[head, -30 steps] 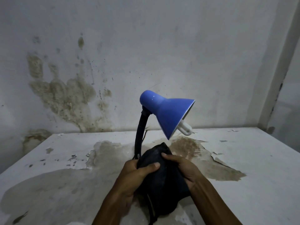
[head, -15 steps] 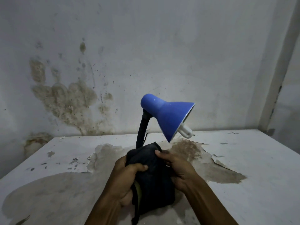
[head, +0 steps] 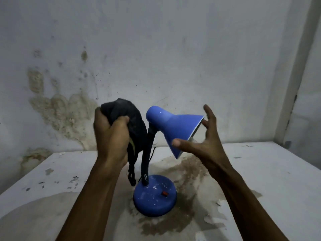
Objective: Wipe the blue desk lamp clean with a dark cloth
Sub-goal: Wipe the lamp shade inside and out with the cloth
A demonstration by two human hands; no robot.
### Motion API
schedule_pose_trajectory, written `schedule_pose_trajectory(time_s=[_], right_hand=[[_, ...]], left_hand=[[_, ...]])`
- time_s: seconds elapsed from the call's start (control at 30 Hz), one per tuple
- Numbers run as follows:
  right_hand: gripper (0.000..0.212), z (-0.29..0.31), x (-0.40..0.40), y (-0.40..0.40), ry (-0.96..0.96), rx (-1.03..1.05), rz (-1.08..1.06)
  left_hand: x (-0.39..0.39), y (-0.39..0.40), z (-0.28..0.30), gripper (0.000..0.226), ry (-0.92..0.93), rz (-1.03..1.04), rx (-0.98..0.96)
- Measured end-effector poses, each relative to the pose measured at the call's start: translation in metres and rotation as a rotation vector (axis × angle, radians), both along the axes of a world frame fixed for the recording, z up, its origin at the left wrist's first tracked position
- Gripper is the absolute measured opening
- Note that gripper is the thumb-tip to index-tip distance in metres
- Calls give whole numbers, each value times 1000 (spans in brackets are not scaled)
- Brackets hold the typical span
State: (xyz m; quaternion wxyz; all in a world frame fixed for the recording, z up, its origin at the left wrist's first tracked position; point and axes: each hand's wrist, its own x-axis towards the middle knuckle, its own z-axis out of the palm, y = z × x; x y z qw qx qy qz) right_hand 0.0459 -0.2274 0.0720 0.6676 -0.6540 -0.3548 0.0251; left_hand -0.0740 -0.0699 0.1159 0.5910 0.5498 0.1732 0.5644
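Observation:
The blue desk lamp stands on the table, its round base (head: 155,197) speckled with white flecks and carrying a small red switch. A black flexible neck (head: 147,153) rises to the blue shade (head: 175,127), which points right. My left hand (head: 111,136) grips the bunched dark cloth (head: 128,117), raised just left of the shade's narrow end, with a strap dangling down. My right hand (head: 203,141) is spread at the shade's open rim, thumb under the lower edge, fingers by the mouth. The bulb is hidden.
The white table (head: 260,188) has peeling paint and a large brown stain around the lamp's base. A stained, mouldy wall (head: 66,110) stands close behind. A pale vertical post (head: 293,84) runs up at the right. A thin cord trails behind the neck.
Both hands rose from the base. The left lifted the cloth up beside the shade, uncovering the base. The right let go of the cloth and opened at the shade's rim.

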Motion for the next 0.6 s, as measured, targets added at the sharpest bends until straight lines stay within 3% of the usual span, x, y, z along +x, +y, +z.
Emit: schedule_pose_trajectory(time_s=[0.07,0.2,0.43,0.6], right_hand=[[144,2,3,10,-59,-8,22],[132,-2,7,20,-132,8,-31],[137,-5,21,13,-160,6,7],[140,-7,24,10,-179,-15,13]], left_hand=[[16,0,9,37,6,17,128],[39,0,12,32,152,-76,340],[40,-25,-17,52,437,-198,773],[30,-25,-21,55,469,-192,954]])
